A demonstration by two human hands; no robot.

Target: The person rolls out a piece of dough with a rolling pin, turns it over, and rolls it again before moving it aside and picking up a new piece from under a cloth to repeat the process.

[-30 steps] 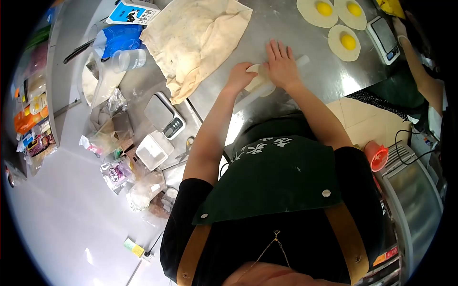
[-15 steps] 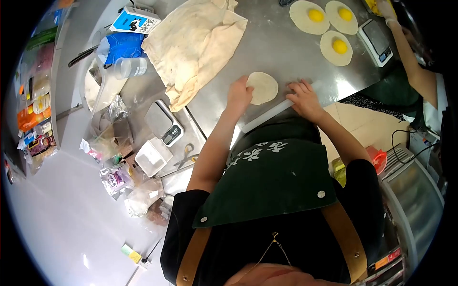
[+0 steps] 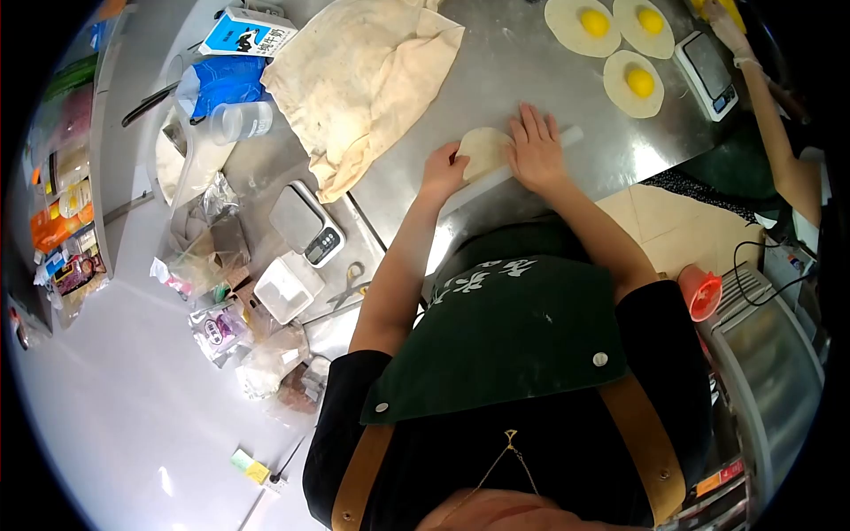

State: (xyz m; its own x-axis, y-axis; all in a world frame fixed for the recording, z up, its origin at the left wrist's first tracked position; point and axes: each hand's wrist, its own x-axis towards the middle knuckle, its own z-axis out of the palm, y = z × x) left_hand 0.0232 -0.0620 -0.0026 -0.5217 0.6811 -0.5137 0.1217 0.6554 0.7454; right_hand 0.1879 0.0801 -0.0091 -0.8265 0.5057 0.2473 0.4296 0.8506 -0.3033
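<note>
A flat round of dough (image 3: 482, 150) lies on the steel table in front of me. My left hand (image 3: 444, 170) is closed on its left edge, thumb and fingers pinching it. Across the near side of the round runs a white rolling pin (image 3: 478, 189). My right hand (image 3: 536, 155) lies flat over the pin with its fingers stretched forward, covering the pin's middle and the right edge of the dough. Farther up the table are three dough rounds (image 3: 619, 96), each with a yellow ball (image 3: 639, 82) at its middle.
A large dough-coloured cloth or sheet (image 3: 363, 88) lies left of my hands. Beyond it are a milk carton (image 3: 248, 34), a scale (image 3: 307, 223), a white tub (image 3: 288, 288) and scissors (image 3: 350, 288). Another person's gloved hand (image 3: 728, 31) is at upper right, near a second scale (image 3: 707, 75).
My right hand has moved up and left, flattening over the rolling pin. The pin has moved forward onto the near part of the dough round. My left hand stays at the dough's edge.
</note>
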